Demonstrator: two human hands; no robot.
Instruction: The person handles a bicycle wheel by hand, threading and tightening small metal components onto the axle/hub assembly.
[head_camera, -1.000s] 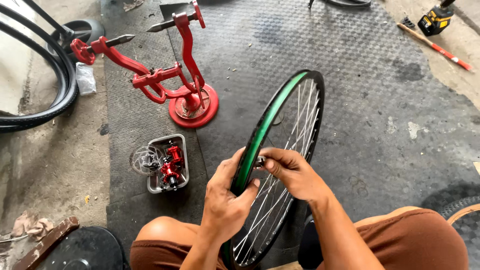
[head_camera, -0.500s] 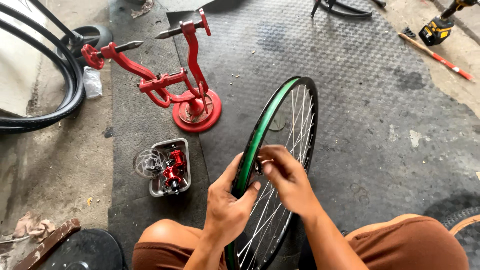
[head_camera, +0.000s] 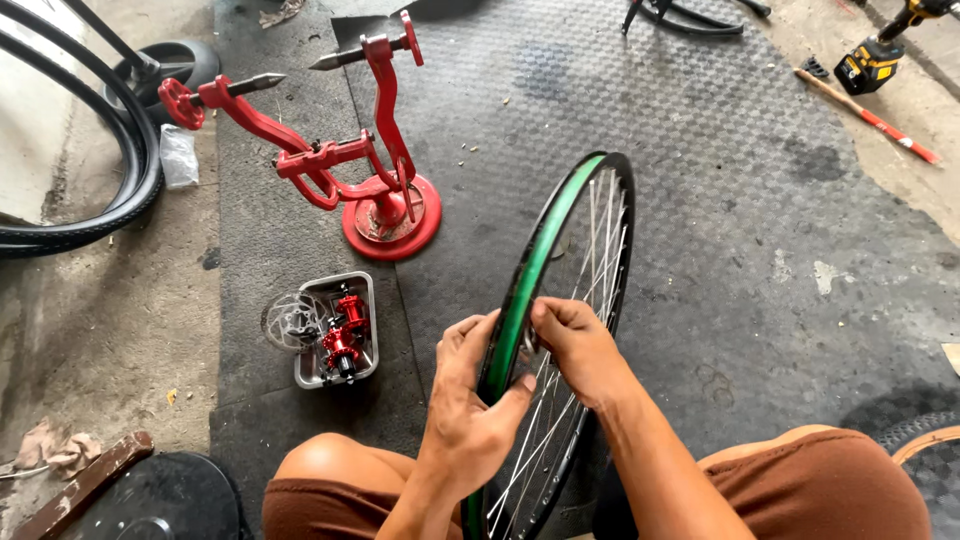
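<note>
A black bicycle rim (head_camera: 560, 240) with a green strip in its channel and silver spokes stands upright between my knees. My left hand (head_camera: 468, 400) grips the near part of the rim, thumb over the green strip. My right hand (head_camera: 578, 345) is pinched on a spoke end at the rim's inner side, right beside the left hand. Both forearms reach up from my lap, which is covered by brown shorts.
A red wheel truing stand (head_camera: 370, 190) sits on the dark rubber mat (head_camera: 720, 170). A small grey tray with red hubs (head_camera: 338, 328) lies to the left, a brake disc beside it. Black tyres (head_camera: 90, 200) lie far left; a yellow drill (head_camera: 880, 55) far right.
The view has shifted slightly. My hands have stayed on the same part of the rim, the right fingers working at the spoke end.
</note>
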